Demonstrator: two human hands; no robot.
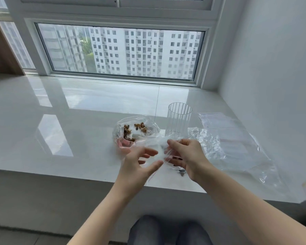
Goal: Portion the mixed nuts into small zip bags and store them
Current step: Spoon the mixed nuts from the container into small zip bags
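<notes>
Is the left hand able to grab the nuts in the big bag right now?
Probably yes. The left hand is open and holds nothing, and the nuts lie just beyond its fingers in the big bag. Whether the bag's mouth is open is hard to tell.

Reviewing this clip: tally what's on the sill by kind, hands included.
Hands: 2, left, right
Ribbed glass: 1
Open bag with nuts: 1
Small bag in right hand: 1
Empty zip bags at right: overlapping, count unclear
Total: 5, plus the pile
</notes>
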